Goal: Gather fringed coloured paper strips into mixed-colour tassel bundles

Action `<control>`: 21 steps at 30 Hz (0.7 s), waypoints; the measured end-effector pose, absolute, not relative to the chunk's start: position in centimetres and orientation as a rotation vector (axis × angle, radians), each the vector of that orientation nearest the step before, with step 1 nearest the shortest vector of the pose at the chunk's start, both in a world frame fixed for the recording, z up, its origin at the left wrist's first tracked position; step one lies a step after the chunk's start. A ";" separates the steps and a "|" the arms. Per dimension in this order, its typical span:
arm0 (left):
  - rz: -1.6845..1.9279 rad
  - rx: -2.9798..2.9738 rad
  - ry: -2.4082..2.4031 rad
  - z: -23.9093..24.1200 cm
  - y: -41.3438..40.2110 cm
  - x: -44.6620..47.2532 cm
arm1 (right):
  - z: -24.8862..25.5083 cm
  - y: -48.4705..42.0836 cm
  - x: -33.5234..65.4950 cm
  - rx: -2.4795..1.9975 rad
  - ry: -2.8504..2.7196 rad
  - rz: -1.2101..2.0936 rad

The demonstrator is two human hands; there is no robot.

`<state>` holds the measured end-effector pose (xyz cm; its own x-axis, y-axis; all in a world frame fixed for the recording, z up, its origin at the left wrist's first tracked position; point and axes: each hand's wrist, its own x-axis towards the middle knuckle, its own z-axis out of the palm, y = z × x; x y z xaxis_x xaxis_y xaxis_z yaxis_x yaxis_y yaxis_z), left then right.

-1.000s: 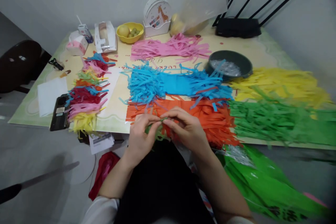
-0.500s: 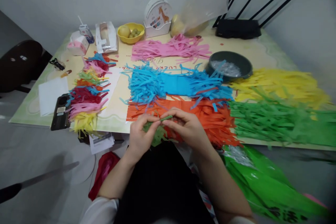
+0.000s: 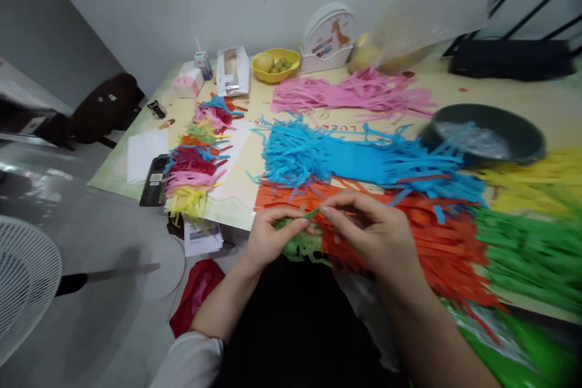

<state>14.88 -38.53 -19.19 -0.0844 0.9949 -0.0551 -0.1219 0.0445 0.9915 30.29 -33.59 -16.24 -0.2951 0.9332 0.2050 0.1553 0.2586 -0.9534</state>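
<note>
Between both hands I hold a green paper tassel, its twisted top (image 3: pixel 311 214) pinched at the fingertips and its fringe (image 3: pixel 302 247) hanging below. My left hand (image 3: pixel 271 235) is closed on the tassel near the fringe. My right hand (image 3: pixel 370 227) pinches the end of the twist from the right. Just beyond the hands lies orange fringed paper (image 3: pixel 436 242), and behind that a blue fringed paper (image 3: pixel 352 157). At the left, a row of finished tassels in several colours (image 3: pixel 195 163) lies along the table.
A black phone (image 3: pixel 153 185) and white paper (image 3: pixel 146 154) lie at the left. Pink fringed paper (image 3: pixel 336 94), a yellow fruit bowl (image 3: pixel 268 74) and a dark basin (image 3: pixel 522 139) stand farther back. Green fringed paper (image 3: pixel 531 254) is at the right. A fan (image 3: pixel 27 285) stands at lower left.
The view has swung left, bringing the fan into sight. My right fingers have shifted to the end of the green twist; both hands still hold the tassel.
</note>
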 end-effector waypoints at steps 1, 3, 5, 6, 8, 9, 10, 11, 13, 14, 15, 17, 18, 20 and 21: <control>1.282 1.016 1.212 -19.3 -38.9 14.6 | -16.4 -33.9 29.8 -1.014 -1.655 1.111; 1.234 0.969 1.240 -19.6 -39.9 13.2 | -16.9 -34.6 28.7 -0.996 -1.645 1.121; 1.175 0.959 1.330 -19.8 -41.1 10.5 | -17.5 -35.3 27.7 -0.950 -1.635 1.207; 1.153 0.987 1.423 -19.9 -41.7 8.7 | -17.8 -35.6 27.4 -0.919 -1.623 1.271; 1.176 1.133 1.776 -19.7 -42.9 4.5 | -18.4 -36.1 26.9 -0.869 -1.602 1.390; 1.171 1.262 2.003 -19.6 -43.2 2.4 | -18.7 -36.3 26.8 -0.858 -1.606 1.423; 1.082 1.404 2.193 -19.4 -43.4 0.7 | -18.9 -36.4 26.7 -0.852 -1.624 1.436; 0.930 1.544 2.334 -19.3 -43.3 -0.8 | -19.0 -36.5 26.6 -0.852 -1.657 1.435; 0.581 1.773 2.543 -19.4 -42.4 -2.5 | -19.3 -36.7 26.6 -0.845 -1.727 1.410; 0.412 1.863 2.587 -19.6 -41.7 -3.0 | -19.3 -36.8 26.6 -0.838 -1.751 1.395; 0.272 1.935 2.598 -19.9 -40.8 -3.3 | -19.4 -37.0 26.8 -0.829 -1.769 1.382; 0.091 2.036 2.536 -20.6 -39.0 -4.0 | -19.6 -37.6 27.4 -0.835 -1.801 1.356; 0.044 2.071 2.486 -20.8 -38.2 -4.5 | -19.9 -38.0 28.0 -0.849 -1.817 1.346; 0.016 2.122 2.411 -20.8 -37.4 -5.4 | -20.7 -39.1 29.6 -0.908 -1.845 1.329; 0.029 2.145 2.384 -20.5 -37.3 -5.6 | -21.3 -39.7 30.7 -0.946 -1.862 1.328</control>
<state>-5.64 -37.31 -20.51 -0.1043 0.9927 0.0603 0.9939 0.1062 -0.0300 30.73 -39.73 -21.26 -0.5253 0.8452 0.0988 0.1818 0.2249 -0.9573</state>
